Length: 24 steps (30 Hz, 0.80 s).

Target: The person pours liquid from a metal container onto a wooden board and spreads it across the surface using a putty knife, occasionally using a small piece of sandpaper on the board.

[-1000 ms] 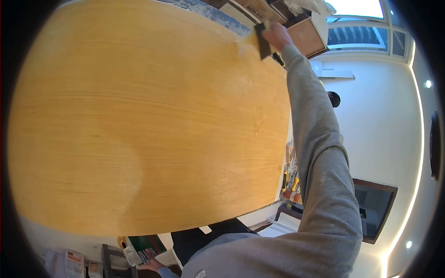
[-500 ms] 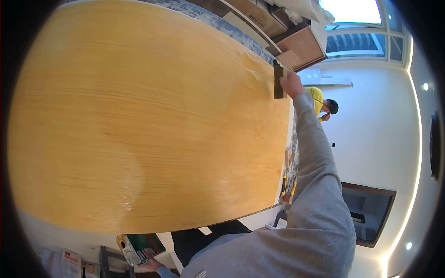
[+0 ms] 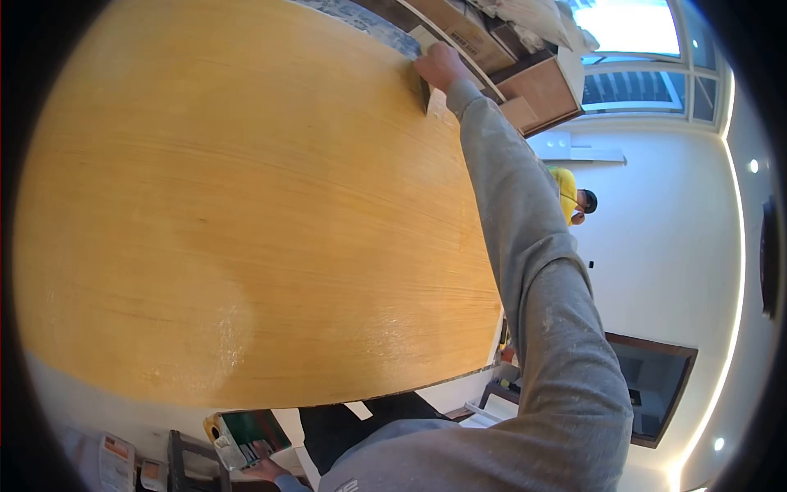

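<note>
1. Bottom left edge: printed papers (image 3: 109, 457) lie below the near edge of the panel, with a dark frame (image 3: 175, 464) just beside them.
2. Low centre-left: a green tin (image 3: 250, 432) with a pale, smeared rim sits just under the panel's near edge. The left hand (image 3: 261, 471) is at its lower edge and touches it. Only a little of the hand shows, so I cannot tell whether the fingers are closed on the tin.
3. Centre: a large wooden panel (image 3: 246, 205), yellow-orange with grain running across the view, fills most of it. There are glossy wet patches near its close edge.
4. Upper centre-right: the right hand (image 3: 441, 66) is at the far edge of the panel, arm fully stretched in a grey sleeve (image 3: 533, 271) dotted with pale specks. Its fingers are clamped on a dark pad (image 3: 424, 88), which lies pressed flat against the panel surface just below the hand.
5. Upper right: stacked wooden boxes (image 3: 543, 80) stand past the panel's far edge, beneath a bright window (image 3: 631, 20).
6. Right: another person in a yellow top (image 3: 567, 190) is well apart, by the white wall.
7. Lower right: a dark framed opening (image 3: 656, 385) is in the wall.
</note>
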### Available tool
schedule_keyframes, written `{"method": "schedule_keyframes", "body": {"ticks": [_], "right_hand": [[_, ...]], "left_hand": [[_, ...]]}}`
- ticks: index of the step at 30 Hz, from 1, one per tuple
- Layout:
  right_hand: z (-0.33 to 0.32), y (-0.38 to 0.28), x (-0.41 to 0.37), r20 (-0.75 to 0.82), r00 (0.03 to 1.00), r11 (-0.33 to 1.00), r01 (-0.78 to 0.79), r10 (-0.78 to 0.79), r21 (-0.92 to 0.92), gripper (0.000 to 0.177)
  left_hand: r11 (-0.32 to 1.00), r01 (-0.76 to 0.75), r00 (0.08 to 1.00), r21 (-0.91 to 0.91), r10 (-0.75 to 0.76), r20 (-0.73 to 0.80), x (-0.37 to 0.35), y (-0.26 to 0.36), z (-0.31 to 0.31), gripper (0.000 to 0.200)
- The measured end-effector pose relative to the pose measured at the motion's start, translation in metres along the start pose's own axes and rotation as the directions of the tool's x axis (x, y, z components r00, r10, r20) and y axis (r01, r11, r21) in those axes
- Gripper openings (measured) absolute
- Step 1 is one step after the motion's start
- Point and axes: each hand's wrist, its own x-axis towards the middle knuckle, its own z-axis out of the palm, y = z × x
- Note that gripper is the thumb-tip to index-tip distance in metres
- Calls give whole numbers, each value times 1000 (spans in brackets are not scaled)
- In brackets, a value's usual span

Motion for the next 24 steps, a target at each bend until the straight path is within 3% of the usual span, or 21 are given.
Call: {"method": "schedule_keyframes", "body": {"ticks": [1, 4, 7, 10, 12, 14, 17, 20, 22, 24], "right_hand": [[-7, -5, -7, 29, 995, 995, 92, -93, 26, 42], [-47, 5, -22, 100, 989, 994, 100, -105, 52, 42], [-66, 42, -51, -45, 999, 999, -30, 29, -36, 41], [-53, 58, -59, 52, 990, 984, -123, 131, -131, 39], [-17, 57, -59, 68, 997, 992, -38, 46, -121, 38], [-4, 15, -68, 39, 999, 991, -8, 13, -135, 35], [-23, 1, -93, 49, 952, 953, 301, -301, 9, 32], [-53, 60, -128, 55, 890, 892, 453, -452, -8, 31], [-74, 87, -163, 0, 981, 980, 194, -194, 39, 32], [-66, 136, -184, 14, 989, 982, -146, 148, -117, 35]], "left_hand": [[1000, -15, 1000, -4, 15, 14, 3, -11, 1, 92], [999, -41, 999, -2, 41, 33, 8, -27, -4, 93], [999, -40, 999, 19, 40, 19, 6, -20, -4, 96], [998, -44, 999, 35, 43, 30, 7, -25, -4, 97], [997, -70, 997, 43, 69, 34, 9, -29, -7, 97], [998, -57, 998, 9, 57, 40, 10, -31, -8, 97], [1000, 8, 999, -1, -8, 46, 5, -17, -13, 97], [999, -4, 999, 46, 2, 42, 4, -17, -7, 97], [996, -48, 998, 73, 46, 32, 4, -23, -10, 97], [992, -103, 995, 72, 101, 22, 7, -29, -10, 97]]}}
